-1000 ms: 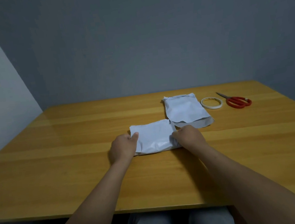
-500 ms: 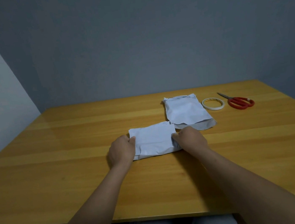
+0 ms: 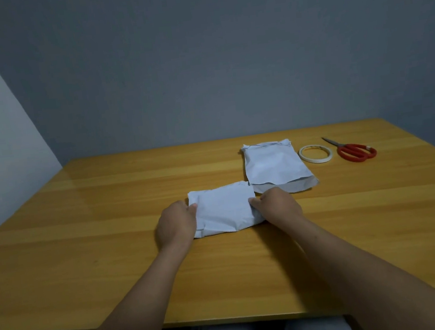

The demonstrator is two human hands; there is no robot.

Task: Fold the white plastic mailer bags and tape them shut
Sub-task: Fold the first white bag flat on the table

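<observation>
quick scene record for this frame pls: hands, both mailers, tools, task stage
near mailer: folded, lying on table, no tape visible
left hand: grips its left edge
right hand: grips its right edge
far mailer: beyond and right of it, untouched
tape roll: flat, right of far mailer
scissors: red handles, right of tape roll
stage: folding; taping not yet started

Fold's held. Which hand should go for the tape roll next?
Right, probably. The tape roll lies off to the right, past the second mailer, nearer the right hand. The left hand grips the left end of the folded mailer and would have to cross over; it can pin the fold.
</observation>
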